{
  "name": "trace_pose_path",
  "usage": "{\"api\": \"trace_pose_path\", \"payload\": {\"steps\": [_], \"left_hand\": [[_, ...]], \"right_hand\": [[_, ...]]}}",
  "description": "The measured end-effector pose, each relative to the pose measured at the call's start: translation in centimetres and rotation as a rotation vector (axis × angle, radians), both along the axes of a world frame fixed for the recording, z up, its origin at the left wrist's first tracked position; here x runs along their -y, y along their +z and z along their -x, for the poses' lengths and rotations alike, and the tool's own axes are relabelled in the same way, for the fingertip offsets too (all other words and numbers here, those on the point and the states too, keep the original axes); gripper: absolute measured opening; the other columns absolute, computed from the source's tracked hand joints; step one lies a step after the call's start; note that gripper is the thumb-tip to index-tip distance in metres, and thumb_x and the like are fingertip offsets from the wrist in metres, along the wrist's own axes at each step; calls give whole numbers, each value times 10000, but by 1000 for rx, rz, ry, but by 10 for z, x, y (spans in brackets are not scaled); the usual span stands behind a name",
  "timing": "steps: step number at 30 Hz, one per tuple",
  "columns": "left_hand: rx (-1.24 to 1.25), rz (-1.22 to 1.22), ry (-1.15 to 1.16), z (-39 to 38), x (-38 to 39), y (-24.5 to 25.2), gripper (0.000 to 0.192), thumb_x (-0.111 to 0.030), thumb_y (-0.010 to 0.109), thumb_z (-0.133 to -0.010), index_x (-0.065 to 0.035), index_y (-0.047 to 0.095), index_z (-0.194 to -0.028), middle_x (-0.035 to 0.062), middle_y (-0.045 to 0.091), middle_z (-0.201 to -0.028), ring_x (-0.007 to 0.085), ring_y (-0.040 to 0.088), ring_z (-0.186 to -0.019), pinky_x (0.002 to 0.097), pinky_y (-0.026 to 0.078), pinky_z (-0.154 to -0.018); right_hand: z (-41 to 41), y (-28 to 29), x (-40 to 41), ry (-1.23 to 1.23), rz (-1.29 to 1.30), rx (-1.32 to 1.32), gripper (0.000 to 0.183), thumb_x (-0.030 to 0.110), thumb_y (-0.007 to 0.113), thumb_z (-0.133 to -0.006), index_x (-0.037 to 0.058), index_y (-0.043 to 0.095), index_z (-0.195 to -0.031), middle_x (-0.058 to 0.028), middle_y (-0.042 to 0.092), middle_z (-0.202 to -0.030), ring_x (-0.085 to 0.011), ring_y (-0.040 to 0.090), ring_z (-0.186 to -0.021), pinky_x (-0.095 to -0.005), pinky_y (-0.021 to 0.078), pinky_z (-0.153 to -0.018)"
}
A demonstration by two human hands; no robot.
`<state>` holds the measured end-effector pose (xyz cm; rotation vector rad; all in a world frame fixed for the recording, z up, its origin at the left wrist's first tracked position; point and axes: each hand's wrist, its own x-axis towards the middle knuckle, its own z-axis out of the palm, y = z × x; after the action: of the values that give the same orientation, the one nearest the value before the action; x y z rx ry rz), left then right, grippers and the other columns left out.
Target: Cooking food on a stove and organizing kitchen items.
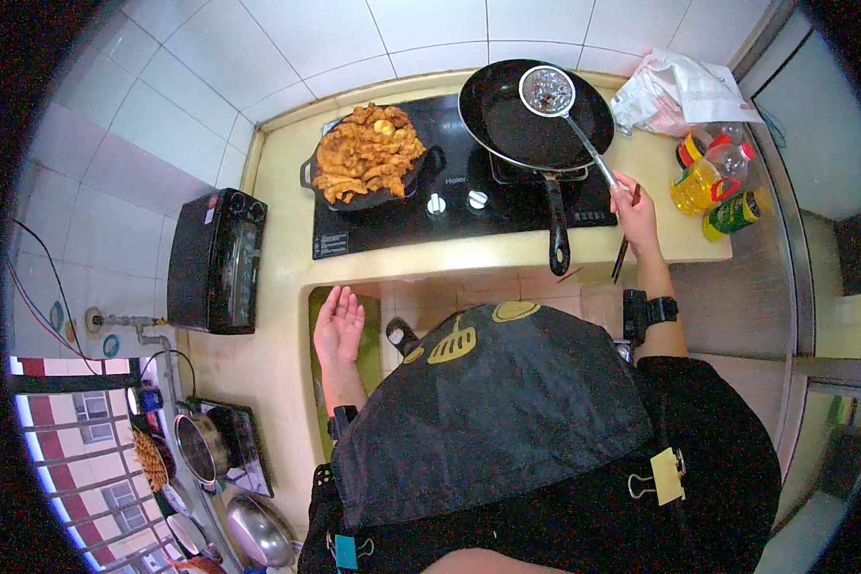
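Note:
My right hand [635, 214] grips the handle of a metal skimmer [547, 91], whose round head is over the dark frying pan [516, 129] on the right burner. A pair of dark chopsticks [621, 260] is also in that hand, pointing down toward me. The pan's black handle [557, 229] sticks out over the counter's front edge. My left hand [339, 326] is empty, palm up with fingers extended, in front of the counter. Beyond it, a heap of golden fried food [369, 154] fills a black two-handled pan [362, 204] on the hob's left side.
The black gas hob [459, 226] has two white knobs. A black toaster oven [215, 262] stands left. Bottles of cooking oil [699, 186] and a white plastic bag [678, 93] occupy the counter's right end. A metal pot [199, 446] and steel bowl [258, 531] sit lower left.

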<state>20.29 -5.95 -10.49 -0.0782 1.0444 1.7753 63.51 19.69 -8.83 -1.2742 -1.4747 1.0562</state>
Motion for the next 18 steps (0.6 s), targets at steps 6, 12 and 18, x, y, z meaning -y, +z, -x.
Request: {"api": "trace_pose_path", "payload": {"steps": [6, 12, 18], "left_hand": [[14, 3, -23, -2, 8, -7, 287, -174, 477, -833, -71, 489, -1101, 60, 540, -1032, 175, 509, -925, 327, 419, -805], [39, 20, -22, -8, 18, -6, 271, -165, 487, -827, -73, 501, -1081, 52, 556, -1007, 175, 532, -889, 334, 427, -797], [-36, 68, -65, 3, 16, 4, 292, -183, 453, -844, -66, 475, -1110, 42, 524, -1014, 153, 499, -904, 302, 428, -770]], "right_hand": [[-2, -6, 10, 4, -2, -25, 291, 158, 516, -825, 30, 510, -1085, 19, 494, -588, -54, 443, -554, -188, 348, -527], [-4, -13, 19, -13, 55, -15, 302, 148, 520, -822, 21, 500, -1095, 16, 498, -611, -57, 450, -566, -192, 352, -524], [-10, -32, 32, -56, -8, -33, 306, 135, 524, -818, 10, 496, -1096, 19, 477, -615, -57, 432, -559, -190, 351, -525]]}}
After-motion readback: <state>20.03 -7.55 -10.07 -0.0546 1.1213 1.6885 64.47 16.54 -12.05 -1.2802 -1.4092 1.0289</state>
